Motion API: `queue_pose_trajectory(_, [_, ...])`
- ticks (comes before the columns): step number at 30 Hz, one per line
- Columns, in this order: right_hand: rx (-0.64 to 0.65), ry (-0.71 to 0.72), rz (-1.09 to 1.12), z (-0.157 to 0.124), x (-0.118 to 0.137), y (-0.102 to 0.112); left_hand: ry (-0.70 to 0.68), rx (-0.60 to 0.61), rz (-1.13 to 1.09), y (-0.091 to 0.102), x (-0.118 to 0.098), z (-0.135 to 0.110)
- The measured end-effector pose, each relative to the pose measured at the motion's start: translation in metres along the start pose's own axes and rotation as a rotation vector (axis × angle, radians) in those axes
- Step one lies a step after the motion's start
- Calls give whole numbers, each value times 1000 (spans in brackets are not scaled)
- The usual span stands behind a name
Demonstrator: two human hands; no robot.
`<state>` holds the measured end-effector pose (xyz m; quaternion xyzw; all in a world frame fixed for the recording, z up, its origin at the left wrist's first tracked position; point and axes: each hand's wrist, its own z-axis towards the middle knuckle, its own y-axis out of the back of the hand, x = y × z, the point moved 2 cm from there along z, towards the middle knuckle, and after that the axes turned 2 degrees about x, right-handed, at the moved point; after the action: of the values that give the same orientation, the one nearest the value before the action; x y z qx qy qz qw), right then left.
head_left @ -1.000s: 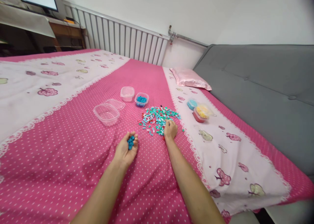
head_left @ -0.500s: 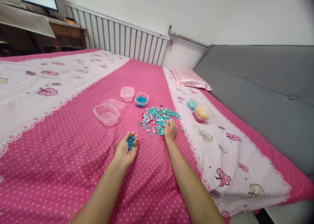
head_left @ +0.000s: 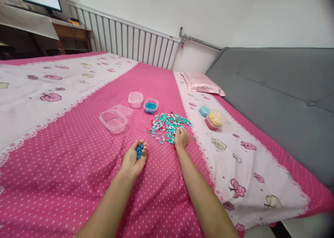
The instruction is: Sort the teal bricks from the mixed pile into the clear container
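Note:
My left hand [head_left: 134,158] lies palm up on the pink dotted bedspread [head_left: 78,168], fingers cupped round a small heap of dark blue beads [head_left: 139,150]. My right hand [head_left: 181,138] rests knuckles up at the near right edge of a pile of teal, white and red beads [head_left: 167,125], its fingers curled down into the pile. What those fingers pinch is hidden. A small clear tub with blue beads [head_left: 150,106] stands just beyond the pile.
An empty clear tub [head_left: 135,99], a larger clear tub [head_left: 113,121] and its lid [head_left: 122,110] sit left of the pile. Tubs of yellow, red and light blue beads [head_left: 212,118] stand to the right. A pink pillow [head_left: 202,83] and a grey sofa [head_left: 273,99] lie beyond.

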<state>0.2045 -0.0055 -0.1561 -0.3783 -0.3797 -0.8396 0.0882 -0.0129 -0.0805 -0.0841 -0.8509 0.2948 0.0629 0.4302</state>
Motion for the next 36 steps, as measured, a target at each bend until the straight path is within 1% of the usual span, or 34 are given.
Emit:
queue_pose_trajectory(19, [0,0,4,0,0,0,-10,-28,4,-1,0,-2])
queue_pose_trajectory(36, [-13,4,13,0,-1,-1,-60,-79,0,-5,-3,-1])
